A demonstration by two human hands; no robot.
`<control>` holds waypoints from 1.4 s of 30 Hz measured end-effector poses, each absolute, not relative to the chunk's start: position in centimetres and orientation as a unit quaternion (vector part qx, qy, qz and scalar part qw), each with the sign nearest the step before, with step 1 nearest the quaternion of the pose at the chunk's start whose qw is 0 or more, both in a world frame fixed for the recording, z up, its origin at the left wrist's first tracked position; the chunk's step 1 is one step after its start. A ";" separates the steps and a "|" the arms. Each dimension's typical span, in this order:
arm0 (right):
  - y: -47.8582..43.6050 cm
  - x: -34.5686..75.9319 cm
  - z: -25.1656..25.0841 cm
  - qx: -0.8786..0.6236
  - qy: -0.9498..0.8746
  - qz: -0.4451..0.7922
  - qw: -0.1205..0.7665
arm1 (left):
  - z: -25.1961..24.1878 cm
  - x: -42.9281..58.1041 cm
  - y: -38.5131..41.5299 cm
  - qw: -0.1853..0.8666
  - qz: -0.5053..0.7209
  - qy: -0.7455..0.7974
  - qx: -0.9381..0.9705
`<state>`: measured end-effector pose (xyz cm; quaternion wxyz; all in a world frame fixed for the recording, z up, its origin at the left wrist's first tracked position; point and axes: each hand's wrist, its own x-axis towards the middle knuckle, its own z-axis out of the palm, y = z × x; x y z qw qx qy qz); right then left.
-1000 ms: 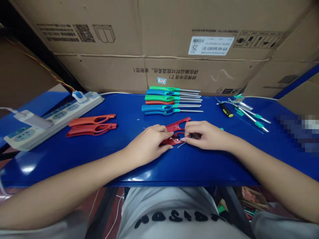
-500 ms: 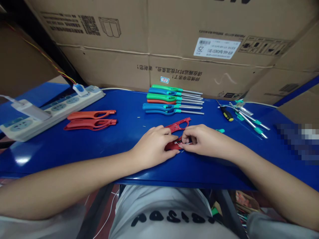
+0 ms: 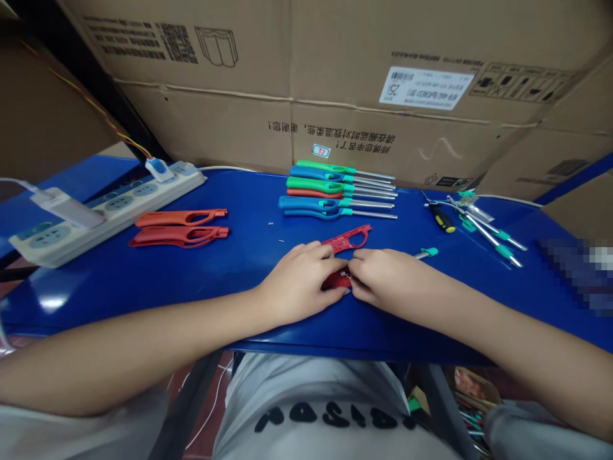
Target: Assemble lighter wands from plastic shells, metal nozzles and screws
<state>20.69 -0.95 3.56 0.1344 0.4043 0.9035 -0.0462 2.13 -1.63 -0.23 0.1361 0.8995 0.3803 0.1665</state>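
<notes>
Near the table's front edge, my left hand (image 3: 306, 281) grips a red lighter shell half (image 3: 336, 280) between thumb and fingers. My right hand (image 3: 383, 275) is closed at the right end of that shell, its fingertips pressed on small parts there; what they pinch is hidden. Just behind both hands lies another red shell half (image 3: 352, 239) with an oval opening. A metal tube with a green end (image 3: 426, 253) lies behind my right hand, partly covered by it.
Several green, blue and red lighters (image 3: 316, 188) lie in a row at the back. Two red-orange shells (image 3: 179, 236) sit left, beside a power strip (image 3: 115, 207). At right are a screwdriver (image 3: 441, 218) and metal tubes (image 3: 493, 239). A cardboard box (image 3: 239, 121) stands behind.
My right hand has turned over and its fingers now cover the small parts in the shell. More of the tube behind it shows. The whole view has shifted slightly.
</notes>
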 end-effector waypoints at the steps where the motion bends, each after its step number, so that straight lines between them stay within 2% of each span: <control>1: -0.9 20.7 3.7 0.400 0.905 -0.048 0.139 | -0.2 2.1 -1.6 0.136 0.164 0.381 0.900; 7: -0.3 21.4 3.7 0.390 0.912 -0.097 0.080 | -0.2 2.2 -1.7 0.136 0.158 0.383 0.900; 11: 0.9 22.3 3.0 0.447 0.863 -0.233 0.024 | -0.3 2.1 -1.7 0.132 0.157 0.379 0.902; 14: 1.5 22.9 2.9 0.483 0.800 -0.356 0.013 | -0.3 2.0 -1.7 0.134 0.154 0.381 0.902; 17: 1.7 23.1 3.0 0.500 0.759 -0.418 0.011 | -0.4 2.0 -1.6 0.137 0.157 0.376 0.903; 23: 1.3 23.1 3.1 0.502 0.759 -0.415 0.000 | -0.4 2.0 -1.6 0.147 0.163 0.375 0.901; 29: 0.7 22.9 2.8 0.496 0.815 -0.300 -0.007 | -0.3 2.1 -1.6 0.146 0.166 0.372 0.901; 33: 0.8 23.1 2.2 0.480 0.835 -0.264 -0.045 | -0.4 2.0 -1.5 0.138 0.166 0.373 0.902; 36: 1.3 23.4 2.0 0.492 0.810 -0.312 -0.065 | -0.6 1.9 -1.5 0.141 0.172 0.370 0.902; 42: 2.1 23.9 2.1 0.497 0.756 -0.423 -0.050 | -0.8 1.9 -1.5 0.158 0.190 0.353 0.903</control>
